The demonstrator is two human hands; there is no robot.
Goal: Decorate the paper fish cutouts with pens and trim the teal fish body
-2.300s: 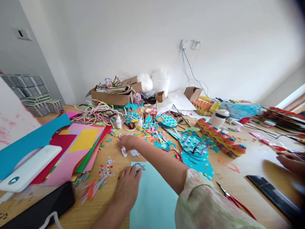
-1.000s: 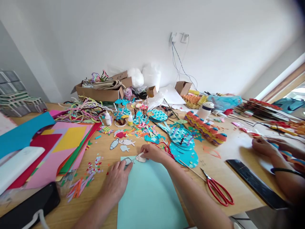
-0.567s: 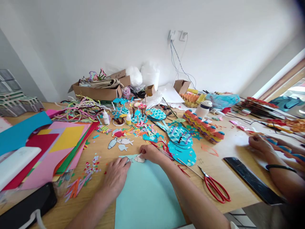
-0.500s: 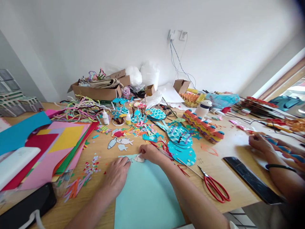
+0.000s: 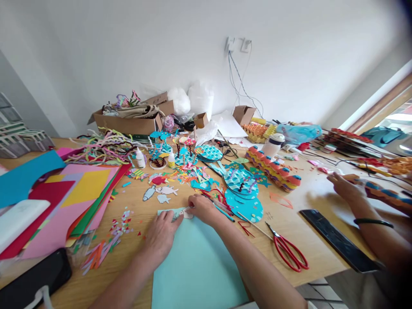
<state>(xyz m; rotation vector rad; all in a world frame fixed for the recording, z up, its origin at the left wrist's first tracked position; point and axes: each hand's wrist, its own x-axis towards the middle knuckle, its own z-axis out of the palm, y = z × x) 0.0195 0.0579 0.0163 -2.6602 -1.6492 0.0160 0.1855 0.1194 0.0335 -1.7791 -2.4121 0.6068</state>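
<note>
A sheet of light turquoise paper (image 5: 198,266) lies on the table in front of me. At its far edge is a small pale paper fish cutout (image 5: 188,214), partly covered by fingers. My right hand (image 5: 203,209) pinches the right end of this fish and keeps it against the sheet. My left hand (image 5: 161,235) rests on the sheet's far left corner, fingers laid out flat and thumb reaching to the fish's left end. Beyond the sheet lie a grey fish cutout (image 5: 149,193), a pinkish one (image 5: 167,190) and a light blue one (image 5: 163,198).
Red-handled scissors (image 5: 289,253) lie to the right, near a black phone-like slab (image 5: 337,240). Farther right, a co-worker's hand (image 5: 349,189) holds a painted egg-carton strip. Coloured paper sheets (image 5: 86,189) are stacked at left. Glue bottles (image 5: 140,159) stand behind paper scraps.
My left thumb has slid right onto the fish's left end. My right hand stays on the fish. The co-worker's hand has shifted slightly, and the whole view has moved a little.
</note>
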